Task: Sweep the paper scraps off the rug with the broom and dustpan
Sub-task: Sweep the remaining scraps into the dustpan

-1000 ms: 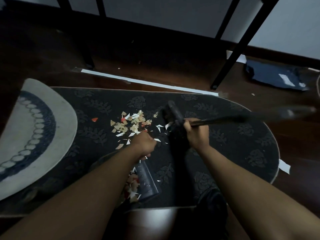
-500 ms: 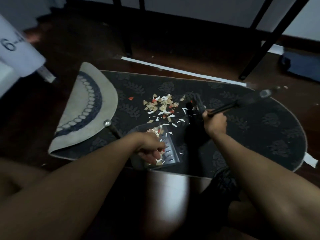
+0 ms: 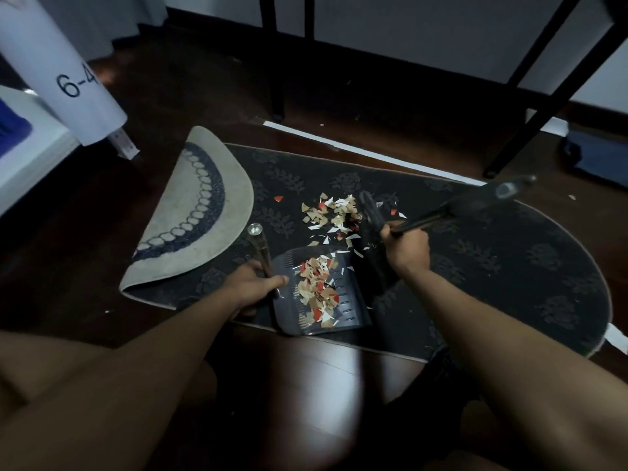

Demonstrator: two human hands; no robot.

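Two rugs (image 3: 475, 273) overlapping, dark wood floor (image 3: 306, 368), table legs (image 3: 277, 62).

Dim room, dark glossy wooden floor (image 3: 210, 96), pale far wall (image 3: 424, 32) above a dark skirting board (image 3: 390, 68), black furniture legs (image 3: 277, 56) at the far side, white strip (image 3: 370, 151) on the floor, white cabinet (image 3: 30, 144) at left

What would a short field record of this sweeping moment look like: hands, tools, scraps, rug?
left hand: grips dustpan handle
right hand: grips broom handle
dustpan: on rug's near edge, holds a pile of scraps
broom: head on rug, right of loose scraps
loose scraps: heap on rug beyond the dustpan
rug: dark, left end folded over, pale underside up
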